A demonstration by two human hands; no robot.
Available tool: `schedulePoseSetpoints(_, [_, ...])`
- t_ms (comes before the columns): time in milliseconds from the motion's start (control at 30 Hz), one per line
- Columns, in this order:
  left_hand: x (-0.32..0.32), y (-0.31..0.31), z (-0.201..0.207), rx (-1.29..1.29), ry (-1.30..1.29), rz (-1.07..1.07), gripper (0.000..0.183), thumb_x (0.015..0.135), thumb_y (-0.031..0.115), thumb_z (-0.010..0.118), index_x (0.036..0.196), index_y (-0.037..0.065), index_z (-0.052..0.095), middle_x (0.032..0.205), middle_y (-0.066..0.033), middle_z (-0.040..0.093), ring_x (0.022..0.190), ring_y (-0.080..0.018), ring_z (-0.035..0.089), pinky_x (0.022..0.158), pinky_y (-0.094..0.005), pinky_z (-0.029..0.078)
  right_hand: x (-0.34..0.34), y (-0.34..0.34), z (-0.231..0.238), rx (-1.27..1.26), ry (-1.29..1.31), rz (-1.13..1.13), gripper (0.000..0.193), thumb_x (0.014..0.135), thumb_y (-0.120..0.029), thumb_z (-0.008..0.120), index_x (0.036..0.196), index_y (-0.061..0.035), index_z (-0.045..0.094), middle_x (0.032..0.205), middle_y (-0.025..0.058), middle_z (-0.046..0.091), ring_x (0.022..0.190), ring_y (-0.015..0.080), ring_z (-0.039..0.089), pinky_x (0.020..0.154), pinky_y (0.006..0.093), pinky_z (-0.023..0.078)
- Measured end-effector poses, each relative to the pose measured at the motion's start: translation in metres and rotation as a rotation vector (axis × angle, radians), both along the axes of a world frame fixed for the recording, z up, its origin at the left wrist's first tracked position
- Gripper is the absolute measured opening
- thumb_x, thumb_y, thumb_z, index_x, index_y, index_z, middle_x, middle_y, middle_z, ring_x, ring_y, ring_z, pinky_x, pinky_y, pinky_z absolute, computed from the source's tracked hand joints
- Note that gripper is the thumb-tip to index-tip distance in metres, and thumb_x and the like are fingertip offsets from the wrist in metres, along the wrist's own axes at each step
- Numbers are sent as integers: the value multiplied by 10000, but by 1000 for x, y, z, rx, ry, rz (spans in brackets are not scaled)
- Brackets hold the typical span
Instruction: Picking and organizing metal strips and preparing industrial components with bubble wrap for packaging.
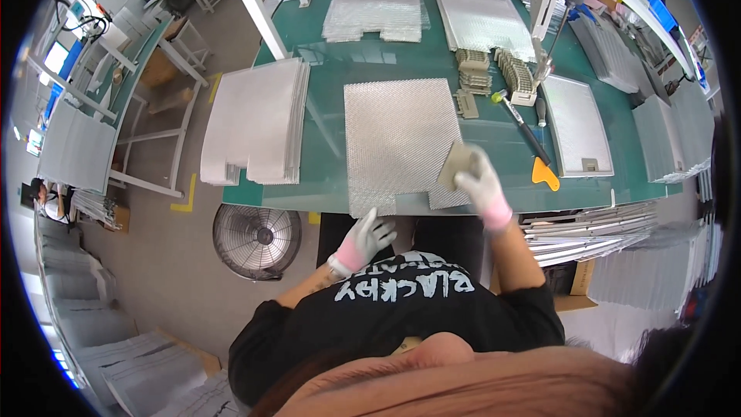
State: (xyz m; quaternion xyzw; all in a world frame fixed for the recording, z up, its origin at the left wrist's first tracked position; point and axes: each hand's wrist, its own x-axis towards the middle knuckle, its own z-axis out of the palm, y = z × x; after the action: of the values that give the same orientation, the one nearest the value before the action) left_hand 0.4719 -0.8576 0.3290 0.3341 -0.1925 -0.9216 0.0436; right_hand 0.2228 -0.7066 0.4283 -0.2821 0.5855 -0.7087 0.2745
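In front of me a silvery mesh sheet [401,131] with a notch in its near edge lies flat on the green table [324,93]. My right hand [485,191], in a white and pink glove, grips a small grey-beige plate [455,165] tilted over the sheet's right side. My left hand [366,241], gloved the same way, is at the sheet's near left corner with its fingers stretched and apart; whether the tips touch it I cannot tell. Beyond my right hand are stacks of small beige slotted pieces [474,81].
At left lies a stack of pale notched sheets [251,123]. A hammer [525,131], an orange scraper [545,174], a screwdriver [541,112] and a framed panel [577,127] are to the right. Mesh stacks [374,9] sit behind. A floor fan [258,239] stands left, below the table.
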Motion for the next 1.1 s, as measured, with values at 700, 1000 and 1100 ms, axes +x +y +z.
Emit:
schedulePoseSetpoints(700, [-7, 29, -5, -180, 186, 7, 324, 1072, 312, 467, 1246, 42, 504, 1299, -157, 572, 1211, -291, 573, 1027, -446, 464, 123, 24, -130, -187, -825, 74, 334, 1027, -229, 530, 1299, -36, 537, 1117, 74, 667, 918, 162, 643, 757, 310, 512])
schedulePoseSetpoints(1000, [44, 4, 7, -459, -30, 151, 369, 1042, 234, 547, 1322, 9, 463, 1177, -141, 621, 1052, -290, 672, 884, -401, 571, 125, 36, -86, 502, 289, -3, 375, 880, -186, 663, 1172, 36, 590, 832, 125, 711, 740, 214, 699, 671, 376, 562])
schedulePoseSetpoints(1100, [38, -25, 17, -726, -176, -78, 423, 1067, 336, 469, 1328, 4, 486, 1217, -146, 616, 958, -257, 703, 798, -351, 576, 121, 21, -58, 679, 551, 202, 536, 820, -211, 645, 1265, 50, 498, 791, 216, 688, 727, 348, 697, 698, 464, 556])
